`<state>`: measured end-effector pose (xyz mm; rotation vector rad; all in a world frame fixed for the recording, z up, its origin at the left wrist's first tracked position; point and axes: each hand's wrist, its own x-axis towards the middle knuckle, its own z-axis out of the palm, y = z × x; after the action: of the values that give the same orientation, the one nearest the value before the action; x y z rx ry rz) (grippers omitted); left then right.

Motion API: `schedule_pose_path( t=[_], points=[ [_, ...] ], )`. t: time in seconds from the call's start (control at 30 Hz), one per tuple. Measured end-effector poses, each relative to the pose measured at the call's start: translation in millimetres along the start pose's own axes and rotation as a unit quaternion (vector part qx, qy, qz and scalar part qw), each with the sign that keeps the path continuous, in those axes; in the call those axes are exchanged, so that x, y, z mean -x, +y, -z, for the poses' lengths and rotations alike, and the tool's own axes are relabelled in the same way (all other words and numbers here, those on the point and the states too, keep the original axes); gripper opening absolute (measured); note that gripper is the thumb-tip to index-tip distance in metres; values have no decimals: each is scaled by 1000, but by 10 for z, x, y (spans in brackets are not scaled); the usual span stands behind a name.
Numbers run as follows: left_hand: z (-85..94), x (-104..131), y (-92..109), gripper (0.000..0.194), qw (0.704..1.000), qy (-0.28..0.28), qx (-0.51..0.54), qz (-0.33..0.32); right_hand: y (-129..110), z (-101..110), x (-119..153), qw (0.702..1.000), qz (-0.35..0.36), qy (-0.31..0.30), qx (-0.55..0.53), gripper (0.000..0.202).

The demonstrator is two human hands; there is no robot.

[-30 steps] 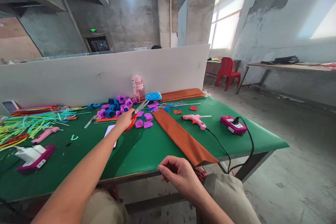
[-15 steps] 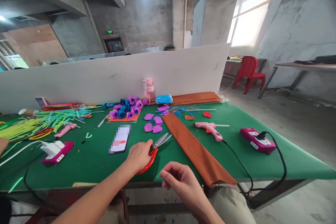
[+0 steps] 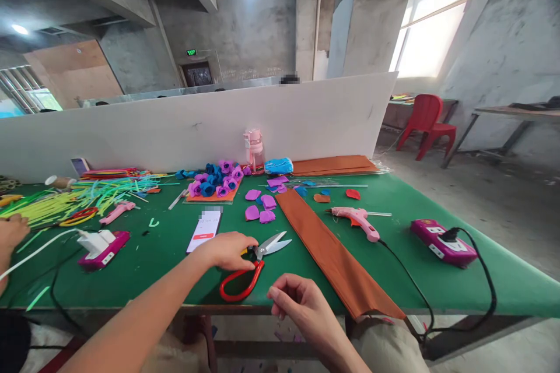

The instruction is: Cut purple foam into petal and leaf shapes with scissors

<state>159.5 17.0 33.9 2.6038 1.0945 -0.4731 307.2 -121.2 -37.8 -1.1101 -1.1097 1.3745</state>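
Note:
My left hand [image 3: 231, 252] reaches over the green table with its fingers closed round one handle of the scissors [image 3: 242, 287]. These have a red handle loop and metal blades that stand apart, pointing right. Near the table's front edge, my right hand [image 3: 297, 301] hovers with curled fingers, thumb against the forefinger; what is between them, if anything, is hidden. Purple paper petals [image 3: 268, 202] lie beyond the scissors. A long folded strip of brown paper [image 3: 330, 250] runs from the petals to the front edge, right of both hands. A phone [image 3: 205, 232] lies behind my left forearm.
A pink glue gun [image 3: 356, 221] and a purple power strip [image 3: 443, 242] with a black cord are on the right. Purple and blue paper flowers [image 3: 216, 178] sit at the back. Another person's hand [image 3: 12, 233] is at the far left, near green strips [image 3: 48, 207].
The scissors have turned, and their red loop now shows fully on the table. My left hand has shifted up off that loop. The right hand keeps its curled pose; the view has swung slightly left.

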Motion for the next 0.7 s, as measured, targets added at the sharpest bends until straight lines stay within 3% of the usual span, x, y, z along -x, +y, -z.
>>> schedule_pose_path(
  t=[0.1,0.23,0.33,0.5,0.7],
  points=[
    [185,-98,-79,39,997,-66,46,-3,31,12,-5,1000,0,-10,6,32],
    [186,-193,-80,39,995,-74,67,15,74,55,-16,1000,-4,-12,9,31],
    [189,-257,-116,34,998,-27,51,40,77,88,-13,1000,-2,-10,9,31],
    [226,-594,-270,25,988,126,-35,80,77,107,-8,1000,-2,-4,2,33],
    [-6,-1017,-427,29,977,160,-107,98,68,102,-13,1000,-11,1,9,32]
  ],
)
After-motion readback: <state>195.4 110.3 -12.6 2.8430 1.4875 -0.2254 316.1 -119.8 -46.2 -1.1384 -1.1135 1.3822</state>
